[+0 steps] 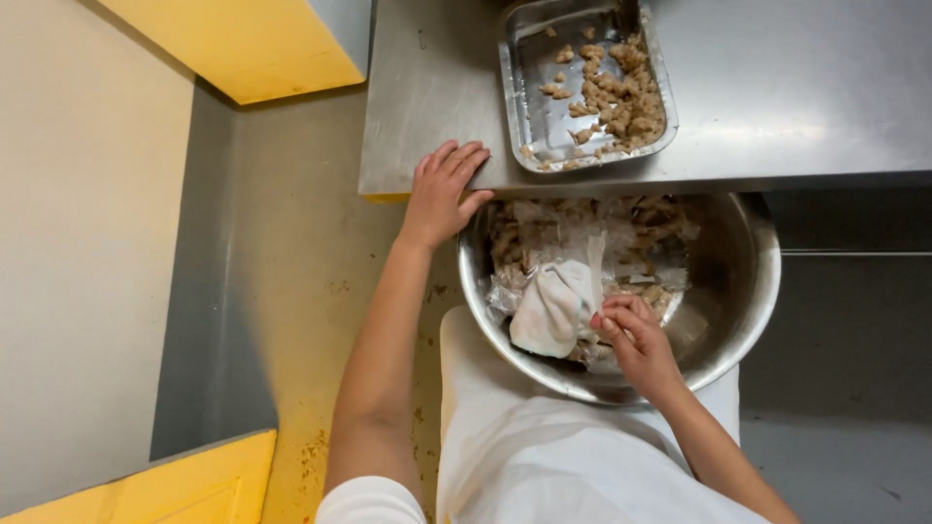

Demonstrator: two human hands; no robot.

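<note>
My left hand [442, 189] rests flat on the front edge of a steel table [427, 107], fingers spread, holding nothing. My right hand [631, 335] reaches into a large round steel bowl [748, 291] below the table edge and pinches a small pale piece beside a white cloth [553, 306]. The bowl holds crumpled clear plastic wrap and several brownish food pieces. On the table above stands a rectangular metal tray [529, 87] with several of the same brownish pieces heaped at its right side.
A yellow-edged box or cabinet [252, 44] sits at the upper left and another yellow surface [184, 485] at the lower left. The floor [301, 272] between is yellowish and stained. My white apron [544, 456] covers my lap under the bowl.
</note>
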